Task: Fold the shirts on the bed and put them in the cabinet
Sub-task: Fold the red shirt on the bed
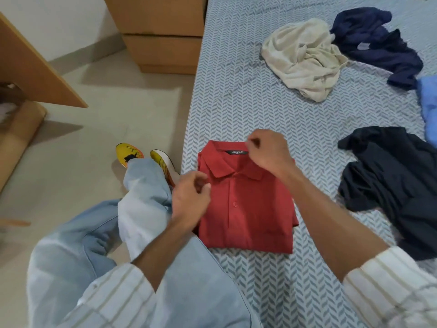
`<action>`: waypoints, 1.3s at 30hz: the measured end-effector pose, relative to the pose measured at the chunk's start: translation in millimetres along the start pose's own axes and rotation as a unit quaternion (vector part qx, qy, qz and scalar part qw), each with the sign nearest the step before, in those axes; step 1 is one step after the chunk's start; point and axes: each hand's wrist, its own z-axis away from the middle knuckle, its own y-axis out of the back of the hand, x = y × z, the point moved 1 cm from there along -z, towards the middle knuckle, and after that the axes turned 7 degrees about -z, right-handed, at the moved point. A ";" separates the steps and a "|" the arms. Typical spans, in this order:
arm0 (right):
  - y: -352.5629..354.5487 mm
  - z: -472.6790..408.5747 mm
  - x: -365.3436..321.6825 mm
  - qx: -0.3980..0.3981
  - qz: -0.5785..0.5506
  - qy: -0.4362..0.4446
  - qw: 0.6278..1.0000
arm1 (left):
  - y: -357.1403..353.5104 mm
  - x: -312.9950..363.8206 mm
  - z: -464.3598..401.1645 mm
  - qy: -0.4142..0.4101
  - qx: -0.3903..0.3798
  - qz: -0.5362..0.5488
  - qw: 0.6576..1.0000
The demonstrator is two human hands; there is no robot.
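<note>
One red polo [246,209] lies folded near the bed [236,95] edge, left hand [189,200] and right hand [269,150] pinching its collar area; judging by this, lifting it toward the cabinet comes next.

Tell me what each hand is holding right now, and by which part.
The right hand pinches the red polo shirt at the back of its collar, beside the label. The left hand is curled at the shirt's left edge; whether it grips fabric cannot be told.

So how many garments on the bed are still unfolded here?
4 in view: a cream shirt at the far side, a navy shirt right of it, a black shirt near right, and a light blue garment cut off by the right edge. More may lie outside the frame.
</note>
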 end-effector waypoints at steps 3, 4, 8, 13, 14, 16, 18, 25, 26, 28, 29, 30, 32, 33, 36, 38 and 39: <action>-36.2 -14.5 -39.8 -0.142 0.014 -0.045 0.989 | 12.9 -16.8 -11.2 0.131 -0.022 0.030 0.991; -46.7 -19.6 -47.8 -0.164 0.012 -0.072 0.984 | 14.7 -20.2 -12.5 0.155 -0.043 0.064 0.985; -64.9 -31.2 -60.3 -0.175 -0.049 -0.189 0.965 | 8.4 -32.3 -11.8 0.163 -0.130 0.096 0.973; -69.2 -37.2 -60.2 -0.133 -0.258 -0.284 0.914 | 5.0 -43.2 -12.5 0.159 -0.171 0.037 0.972; -69.4 -35.9 -58.2 -0.134 -0.295 -0.310 0.894 | 4.7 -43.7 -12.1 0.155 -0.177 0.028 0.971; -69.6 -35.5 -59.1 -0.172 -0.321 -0.348 0.864 | 5.5 -42.7 -11.8 0.149 -0.181 0.019 0.972; -68.4 -38.7 -61.1 -0.226 -0.302 -0.357 0.854 | 5.4 -42.8 -11.9 0.148 -0.185 0.024 0.971; -68.9 -46.3 -74.9 -0.257 -0.273 -0.365 0.852 | 12.4 -37.6 -7.8 0.140 -0.223 0.025 0.964; -70.0 -46.6 -73.5 -0.251 -0.319 -0.378 0.832 | 14.5 -37.6 -6.8 0.142 -0.241 0.021 0.960; -73.4 -45.3 -67.4 -0.226 -0.397 -0.393 0.798 | 17.4 -37.4 -4.6 0.147 -0.285 0.022 0.947; -75.8 -42.8 -64.3 -0.209 -0.424 -0.395 0.788 | 18.6 -37.2 -3.7 0.149 -0.305 0.020 0.941; -79.3 -40.8 -60.2 -0.192 -0.445 -0.397 0.779 | 19.8 -36.3 -2.7 0.151 -0.321 0.014 0.935; -82.9 -34.8 -57.0 -0.184 -0.462 -0.396 0.772 | 22.6 -32.7 -0.8 0.163 -0.339 0.009 0.926; -83.6 -32.4 -57.6 -0.195 -0.453 -0.394 0.776 | 24.0 -31.1 0.0 0.172 -0.345 0.013 0.923; -80.2 -30.8 -64.3 -0.242 -0.397 -0.369 0.804 | 25.1 -29.1 1.0 0.183 -0.349 0.022 0.919; -79.5 -31.3 -67.7 -0.232 -0.396 -0.355 0.815 | 25.5 -28.7 2.3 0.185 -0.348 0.018 0.919; -80.5 -31.0 -67.1 -0.218 -0.410 -0.350 0.813 | 25.7 -28.6 2.6 0.185 -0.347 0.016 0.919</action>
